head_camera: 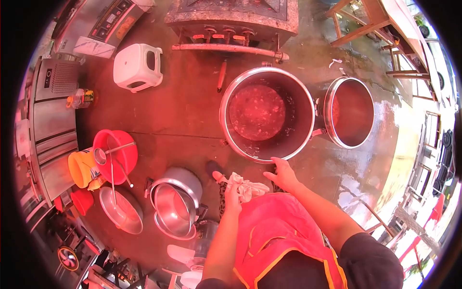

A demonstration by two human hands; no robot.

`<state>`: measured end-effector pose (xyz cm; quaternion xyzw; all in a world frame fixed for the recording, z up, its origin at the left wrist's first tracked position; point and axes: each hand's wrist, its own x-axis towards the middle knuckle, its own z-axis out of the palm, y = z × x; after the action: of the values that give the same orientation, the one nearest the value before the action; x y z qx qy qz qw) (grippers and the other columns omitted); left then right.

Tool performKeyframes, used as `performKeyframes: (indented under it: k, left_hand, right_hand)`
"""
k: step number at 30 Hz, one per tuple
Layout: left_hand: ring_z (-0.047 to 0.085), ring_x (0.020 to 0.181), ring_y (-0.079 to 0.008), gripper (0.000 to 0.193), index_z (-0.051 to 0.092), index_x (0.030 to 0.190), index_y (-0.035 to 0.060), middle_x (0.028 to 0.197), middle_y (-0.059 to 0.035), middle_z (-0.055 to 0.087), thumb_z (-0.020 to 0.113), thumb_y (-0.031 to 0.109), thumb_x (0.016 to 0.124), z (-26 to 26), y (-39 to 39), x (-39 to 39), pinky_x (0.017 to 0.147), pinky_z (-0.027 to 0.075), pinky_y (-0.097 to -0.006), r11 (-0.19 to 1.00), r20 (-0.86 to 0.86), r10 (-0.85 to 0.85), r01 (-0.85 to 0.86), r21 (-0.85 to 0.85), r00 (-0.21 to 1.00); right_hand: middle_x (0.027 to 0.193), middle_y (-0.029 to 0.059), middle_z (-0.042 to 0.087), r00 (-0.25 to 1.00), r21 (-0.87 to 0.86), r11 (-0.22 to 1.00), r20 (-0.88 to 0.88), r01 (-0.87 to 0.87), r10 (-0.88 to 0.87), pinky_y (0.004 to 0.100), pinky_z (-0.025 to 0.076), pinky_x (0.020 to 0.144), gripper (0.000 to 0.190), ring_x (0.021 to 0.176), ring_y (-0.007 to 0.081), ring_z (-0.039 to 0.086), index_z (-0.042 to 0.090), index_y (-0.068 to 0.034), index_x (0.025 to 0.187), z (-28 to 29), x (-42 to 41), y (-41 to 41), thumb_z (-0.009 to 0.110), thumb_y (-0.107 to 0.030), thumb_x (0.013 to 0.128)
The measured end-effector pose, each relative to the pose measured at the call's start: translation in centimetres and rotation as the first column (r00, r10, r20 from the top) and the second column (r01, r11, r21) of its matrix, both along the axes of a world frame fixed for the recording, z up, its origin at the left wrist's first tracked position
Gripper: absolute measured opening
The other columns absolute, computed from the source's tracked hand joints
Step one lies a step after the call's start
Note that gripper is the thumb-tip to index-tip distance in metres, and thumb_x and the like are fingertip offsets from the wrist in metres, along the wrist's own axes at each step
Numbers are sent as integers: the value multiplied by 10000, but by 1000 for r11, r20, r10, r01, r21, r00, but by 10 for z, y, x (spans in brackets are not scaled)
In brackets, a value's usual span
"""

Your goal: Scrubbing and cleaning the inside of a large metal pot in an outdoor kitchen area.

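My left hand (234,198) is closed around a crumpled pale cloth (249,188) in front of my red apron (274,216). My right hand (286,177) reaches to the near rim of a large metal pot (300,112), its fingertips at the edge and the thumb spread apart. Nothing shows in that hand's grasp. Cloudy liquid (258,112) with small pale bits covers the bottom of the pot. Just right of it stands a second tall metal pot (355,115), with clamps on its rim; its contents are hard to make out.
A gas stove (231,34) with a front pipe stands ahead. At left are a white plastic stool (135,67), a red basin (124,155) with ladles, a metal basin (126,213) and a metal pot (187,180) holding bowls. The floor (346,173) looks wet at right.
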<state>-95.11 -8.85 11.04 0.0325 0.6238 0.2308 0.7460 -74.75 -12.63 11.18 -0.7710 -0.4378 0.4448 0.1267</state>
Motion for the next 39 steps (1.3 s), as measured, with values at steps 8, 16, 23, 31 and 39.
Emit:
performKeyframes:
  k: [8, 16, 23, 31, 39]
  left_hand:
    - [598, 879, -185, 273, 514, 1093, 44, 983, -60, 579, 505, 112, 829, -24, -31, -49, 754, 501, -314, 995, -91, 4, -13, -98, 996]
    - [604, 830, -151, 250, 541, 1072, 32, 951, -43, 593, 507, 122, 842, -26, -18, -103, 702, 493, -268, 996, -35, 16, -19, -88, 999]
    - [602, 817, -125, 237, 577, 1058, 31, 907, -22, 608, 538, 134, 847, -27, 0, -130, 699, 485, -250, 999, -83, 25, -28, -38, 996]
    - [601, 799, -142, 258, 558, 1071, 43, 920, -38, 606, 566, 85, 816, -93, 36, -155, 718, 491, -261, 995, -82, 98, -100, -14, 992]
    - [602, 754, -174, 293, 512, 1080, 81, 874, -54, 594, 536, 58, 789, -164, 117, -115, 627, 514, -313, 994, -226, -105, 96, -51, 969]
  right_hand:
    - [1131, 173, 547, 929, -141, 930, 103, -340, 355, 373, 450, 854, 593, 1031, 311, 547, 448, -16, 1156, -101, -32, 49, 711, -272, 690]
    - [698, 182, 614, 918, -87, 938, 193, -335, 346, 450, 486, 668, 334, 705, 364, 611, 555, -57, 959, -104, -39, 68, 630, -165, 652]
    - [677, 236, 589, 976, -80, 980, 98, -185, 192, 437, 481, 681, 180, 706, 383, 607, 594, 6, 692, 1, -46, 132, 620, -156, 619]
    - [559, 69, 483, 997, -170, 985, -77, -33, 20, 305, 422, 540, 287, 558, 126, 500, 529, 31, 660, 61, -23, 162, 714, -177, 590]
    - [660, 51, 527, 957, -199, 971, -229, 132, -177, 289, 431, 605, 321, 634, 114, 493, 559, 44, 819, 50, 24, 152, 693, -158, 608]
